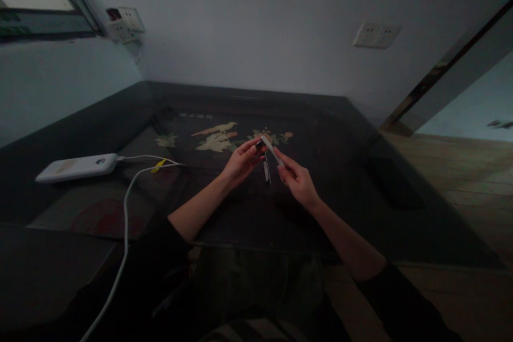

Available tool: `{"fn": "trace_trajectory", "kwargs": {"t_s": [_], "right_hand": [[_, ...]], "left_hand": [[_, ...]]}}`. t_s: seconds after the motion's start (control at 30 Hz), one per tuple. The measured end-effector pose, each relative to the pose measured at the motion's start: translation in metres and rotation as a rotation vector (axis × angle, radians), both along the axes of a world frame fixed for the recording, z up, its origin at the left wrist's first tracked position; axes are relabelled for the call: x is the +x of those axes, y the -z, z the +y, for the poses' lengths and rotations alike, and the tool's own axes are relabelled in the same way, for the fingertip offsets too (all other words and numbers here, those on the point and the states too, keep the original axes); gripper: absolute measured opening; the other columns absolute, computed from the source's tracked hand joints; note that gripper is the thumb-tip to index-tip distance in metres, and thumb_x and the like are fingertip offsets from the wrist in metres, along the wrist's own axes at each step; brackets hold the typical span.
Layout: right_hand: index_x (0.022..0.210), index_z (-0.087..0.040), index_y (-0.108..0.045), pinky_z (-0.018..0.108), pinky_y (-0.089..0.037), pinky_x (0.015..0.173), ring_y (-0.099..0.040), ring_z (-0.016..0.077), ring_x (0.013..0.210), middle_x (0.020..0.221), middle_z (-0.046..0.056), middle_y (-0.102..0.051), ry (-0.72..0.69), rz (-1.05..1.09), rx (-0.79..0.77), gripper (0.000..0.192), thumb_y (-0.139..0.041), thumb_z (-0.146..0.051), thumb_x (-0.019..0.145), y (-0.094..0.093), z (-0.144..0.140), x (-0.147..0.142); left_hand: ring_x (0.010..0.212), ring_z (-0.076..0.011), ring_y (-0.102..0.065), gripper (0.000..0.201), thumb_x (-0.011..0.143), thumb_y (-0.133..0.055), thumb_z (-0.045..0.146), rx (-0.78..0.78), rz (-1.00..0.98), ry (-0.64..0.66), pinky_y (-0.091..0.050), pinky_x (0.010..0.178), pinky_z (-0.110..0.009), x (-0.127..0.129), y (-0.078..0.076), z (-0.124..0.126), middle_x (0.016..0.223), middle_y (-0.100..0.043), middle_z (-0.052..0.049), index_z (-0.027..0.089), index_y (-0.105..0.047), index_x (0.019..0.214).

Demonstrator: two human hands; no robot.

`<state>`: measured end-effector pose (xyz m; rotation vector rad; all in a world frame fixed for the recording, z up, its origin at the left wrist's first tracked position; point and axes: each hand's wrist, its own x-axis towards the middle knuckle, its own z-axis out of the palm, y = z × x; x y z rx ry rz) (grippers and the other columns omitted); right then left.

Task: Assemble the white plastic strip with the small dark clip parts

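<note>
Watch strap [272, 150] held mid-table [344, 133] by both hands [241, 161], edges well apart.

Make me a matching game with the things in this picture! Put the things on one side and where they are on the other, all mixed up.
Things:
1. white power bank
2. small folding tool
3. wall sockets
4. bird and flower picture

Places:
A. on the wall at the right
B. on the dark table's top, beyond the hands
C. on the table at the left, with a white cable plugged in
D. between the left hand and right hand

Pairs: 1-C, 2-D, 3-A, 4-B
</note>
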<state>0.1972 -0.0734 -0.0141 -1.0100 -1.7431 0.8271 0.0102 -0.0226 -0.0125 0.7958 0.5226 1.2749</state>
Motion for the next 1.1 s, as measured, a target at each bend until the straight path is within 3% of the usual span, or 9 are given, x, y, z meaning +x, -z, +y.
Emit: {"fn": "trace_trajectory", "kwargs": {"t_s": [0.4, 0.83, 0.97, 1.1], "right_hand": [[0.141, -0.02, -0.055, 0.024, -0.036, 0.047, -0.039, 0.0093, 0.051, 0.081, 0.004, -0.064, 0.011, -0.005, 0.001, 0.049, -0.05, -0.033, 0.094, 0.0029, 0.0014, 0.0009], [0.141, -0.021, -0.056, 0.027, -0.041, 0.049, -0.041, 0.0099, 0.052, 0.085, 0.005, -0.068, 0.022, -0.038, 0.016, 0.048, -0.05, -0.031, 0.094, 0.0003, 0.0003, 0.0008], [0.141, -0.021, -0.055, 0.027, -0.045, 0.051, -0.048, 0.0112, 0.055, 0.097, 0.009, -0.071, 0.009, -0.049, 0.023, 0.048, -0.05, -0.031, 0.094, -0.0007, -0.0011, -0.0005], [0.141, -0.021, -0.056, 0.027, -0.047, 0.053, -0.056, 0.015, 0.061, 0.093, 0.009, -0.071, -0.015, -0.061, 0.023, 0.048, -0.049, -0.035, 0.095, 0.0018, -0.0031, -0.0026]], "left_hand": [[0.088, -0.0131, -0.07, 0.036, 0.066, -0.086, 0.028, 0.018, -0.022, 0.004, -0.053, 0.076, -0.021, 0.0008, -0.0018, -0.001, 0.095, -0.076, -0.003, 0.02, -0.073, 0.098], [0.09, -0.0136, -0.07, 0.033, 0.07, -0.083, 0.025, -0.016, -0.014, -0.013, -0.052, 0.079, -0.023, 0.0011, -0.0004, -0.0001, 0.097, -0.076, -0.004, 0.019, -0.072, 0.101], [0.087, -0.0126, -0.07, 0.036, 0.064, -0.087, 0.026, -0.004, -0.028, -0.01, -0.052, 0.077, -0.022, 0.0017, 0.0002, 0.0002, 0.099, -0.076, -0.003, 0.02, -0.073, 0.097], [0.09, -0.0135, -0.07, 0.037, 0.062, -0.088, 0.026, 0.008, -0.015, -0.038, -0.052, 0.078, -0.021, 0.0023, -0.0011, -0.0008, 0.105, -0.075, -0.004, 0.02, -0.073, 0.096]]}}
